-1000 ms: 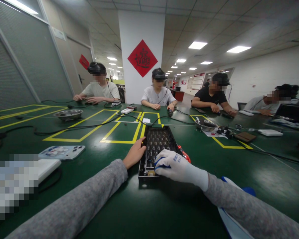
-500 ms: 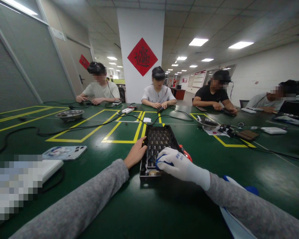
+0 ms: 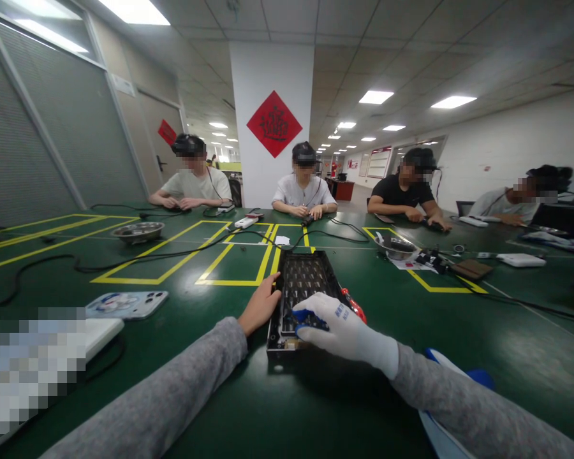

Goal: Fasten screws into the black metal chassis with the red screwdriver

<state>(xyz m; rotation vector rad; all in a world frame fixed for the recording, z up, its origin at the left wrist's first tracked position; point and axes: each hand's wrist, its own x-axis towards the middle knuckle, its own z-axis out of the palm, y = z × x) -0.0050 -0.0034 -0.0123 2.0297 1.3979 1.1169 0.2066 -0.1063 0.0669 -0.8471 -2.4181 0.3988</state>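
Observation:
A long black rectangular case (image 3: 287,346) with rows of metallic-looking pieces inside lies on the table in front of me. My left hand (image 3: 261,305), bare, holds the case's left side wall, its fingers against the edge. A white glove with blue fingertips covers my right hand (image 3: 332,325). That hand is over the near right part of the case, fingers curled down into it with the thumb close to them. Whatever the gloved fingertips grip is hidden or too small to name. Just beyond the right hand, a red tool-like object (image 3: 354,306) lies against the case's right side.
On the left are a phone (image 3: 127,305) and a white box-like object (image 3: 100,338). Metal bowls (image 3: 138,233) stand farther back, with black cables (image 3: 182,248) crossing the green table. A blue-and-white item (image 3: 440,427) lies under my right forearm. Several people sit opposite.
My right hand has shifted slightly left within the case, and its thumb and fingers look a little farther apart. My left hand keeps its place. The whole view has tilted up slightly.

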